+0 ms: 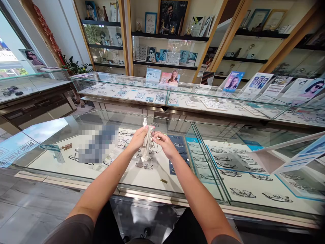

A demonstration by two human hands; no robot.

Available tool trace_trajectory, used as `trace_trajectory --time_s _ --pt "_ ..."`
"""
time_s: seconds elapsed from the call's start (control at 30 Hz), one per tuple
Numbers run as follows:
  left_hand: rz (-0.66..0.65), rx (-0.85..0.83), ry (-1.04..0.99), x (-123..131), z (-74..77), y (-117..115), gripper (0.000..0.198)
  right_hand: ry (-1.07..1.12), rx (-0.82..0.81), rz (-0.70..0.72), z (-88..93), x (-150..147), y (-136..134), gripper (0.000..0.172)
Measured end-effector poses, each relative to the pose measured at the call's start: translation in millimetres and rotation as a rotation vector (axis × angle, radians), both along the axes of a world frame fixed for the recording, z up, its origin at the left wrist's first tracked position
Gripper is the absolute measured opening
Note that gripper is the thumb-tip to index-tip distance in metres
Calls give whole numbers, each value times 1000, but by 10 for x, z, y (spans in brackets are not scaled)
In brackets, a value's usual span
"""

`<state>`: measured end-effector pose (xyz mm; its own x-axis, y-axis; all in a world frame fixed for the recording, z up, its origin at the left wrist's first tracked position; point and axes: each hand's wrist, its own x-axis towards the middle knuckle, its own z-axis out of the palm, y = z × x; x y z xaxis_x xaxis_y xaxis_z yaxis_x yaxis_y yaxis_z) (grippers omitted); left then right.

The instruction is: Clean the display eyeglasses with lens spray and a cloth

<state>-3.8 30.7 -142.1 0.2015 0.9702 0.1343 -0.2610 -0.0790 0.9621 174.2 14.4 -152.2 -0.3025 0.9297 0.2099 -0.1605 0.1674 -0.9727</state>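
Above the glass counter, my left hand (138, 137) is closed on a pale cloth (145, 149), which hangs down below the fingers. Just to its right, my right hand (164, 145) pinches a thin-framed pair of eyeglasses (156, 125); part of the frame is hidden by the fingers and cloth. A small white spray bottle (145, 122) shows upright just beyond my left hand; whether that hand touches it I cannot tell. Under the glass below the hands lies another pair of eyeglasses (144, 166), among several frames.
The glass display counter (101, 173) spans the space before me, with rows of eyeglasses (223, 158) to the right. A folded display card (302, 157) stands at far right. Behind runs a second glass case (122, 80), backed by shelves (170, 36). A blurred patch hides part of the left side.
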Motion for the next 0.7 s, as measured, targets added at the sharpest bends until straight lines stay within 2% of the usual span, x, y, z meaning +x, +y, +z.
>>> trace_trajectory --time_s 0.3,0.5,0.7 --pt "21 -101 -202 20 -41 90 65 62 2 23 -53 11 53 32" --pt "56 -69 -156 8 -68 87 58 61 10 20 -62 16 63 32" --pt "108 -68 -152 -6 -12 86 61 55 -31 21 -67 35 77 33"
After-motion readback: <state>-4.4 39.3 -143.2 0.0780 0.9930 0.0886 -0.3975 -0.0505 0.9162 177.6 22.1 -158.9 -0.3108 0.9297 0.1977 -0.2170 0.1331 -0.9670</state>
